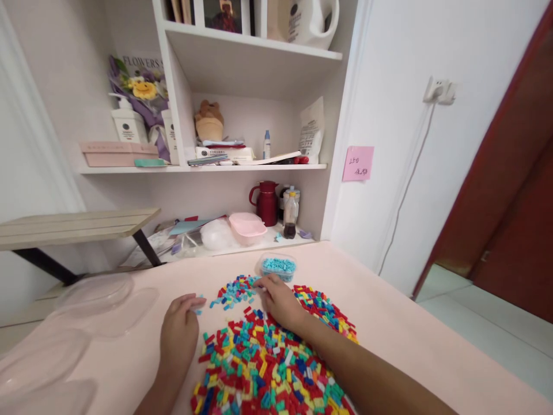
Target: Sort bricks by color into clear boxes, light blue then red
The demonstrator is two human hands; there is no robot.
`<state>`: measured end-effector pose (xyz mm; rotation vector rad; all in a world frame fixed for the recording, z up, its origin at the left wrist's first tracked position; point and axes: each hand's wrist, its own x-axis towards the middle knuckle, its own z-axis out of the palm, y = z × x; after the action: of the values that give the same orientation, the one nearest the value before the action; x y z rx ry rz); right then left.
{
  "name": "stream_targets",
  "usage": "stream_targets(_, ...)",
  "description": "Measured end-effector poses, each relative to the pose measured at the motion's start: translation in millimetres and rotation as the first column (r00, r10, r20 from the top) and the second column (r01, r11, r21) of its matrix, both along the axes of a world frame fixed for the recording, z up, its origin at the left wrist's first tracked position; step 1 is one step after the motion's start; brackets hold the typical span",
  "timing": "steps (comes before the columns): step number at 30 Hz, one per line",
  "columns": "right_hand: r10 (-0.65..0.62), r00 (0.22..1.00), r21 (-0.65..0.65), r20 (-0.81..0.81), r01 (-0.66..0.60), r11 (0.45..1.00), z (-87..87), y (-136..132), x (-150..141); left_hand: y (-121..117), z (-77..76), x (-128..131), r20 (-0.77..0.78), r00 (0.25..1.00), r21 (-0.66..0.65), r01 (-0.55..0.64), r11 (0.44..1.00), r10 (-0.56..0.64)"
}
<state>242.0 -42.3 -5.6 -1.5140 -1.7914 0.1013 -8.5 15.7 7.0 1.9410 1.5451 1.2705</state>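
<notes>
My left hand (180, 323) is at the left of the bricks, thumb and fingers drawn together; a bit of light blue shows at the fingertips. Just below them lie a few light-blue toy bricks (199, 312). My right hand (280, 301) reaches over the large heap of mixed toy bricks (268, 369). Its fingers are bent together at the right edge of a smaller, mostly blue pile (235, 292), and what they hold, if anything, is hidden. Behind that hand stands a clear plastic tub (279, 267) filled with light-blue bricks.
Clear plastic lids or trays (116, 311) lie on the pink tabletop (389, 346) at left. A white shelf unit (254, 167) rises behind, with a pink bowl (247, 226), a red jug (266, 203) and a bottle (291, 216) on its lowest level. A wooden rack (78, 225) stands left.
</notes>
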Motion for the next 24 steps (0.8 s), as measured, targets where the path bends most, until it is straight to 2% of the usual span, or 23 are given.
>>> stream_targets(2,-0.003,1.000,-0.011,0.011,0.004,1.000,0.9,-0.2,-0.5,-1.1,2.5,-3.5,0.075,0.994,-0.052,-0.072,0.996,0.076)
stream_targets(5,0.023,0.998,-0.044,0.062,-0.021,0.999,0.1,0.0,-1.2,-2.9,3.9,-6.6,0.147,0.980,-0.110,-0.119,0.987,0.135)
stream_targets(8,0.056,0.995,-0.054,0.085,-0.051,0.997,-2.9,1.0,-1.1,-3.2,2.3,-7.6,0.182,0.975,-0.114,-0.110,0.987,0.130)
stream_targets(15,0.036,0.999,-0.011,-0.001,-0.036,0.999,-2.2,-0.3,0.5,-2.6,-0.7,-6.3,0.239,0.961,-0.127,-0.109,0.986,0.137)
stream_targets(20,0.153,0.988,-0.020,0.032,-0.152,0.988,1.8,-3.8,-1.1,-5.8,2.6,-4.7,0.277,0.949,-0.166,-0.109,0.980,0.152)
stream_targets(24,0.132,0.989,-0.035,0.065,-0.130,0.991,-0.9,-1.9,-1.7,-7.9,7.9,-3.6,0.284,0.945,-0.225,-0.100,0.969,0.164)
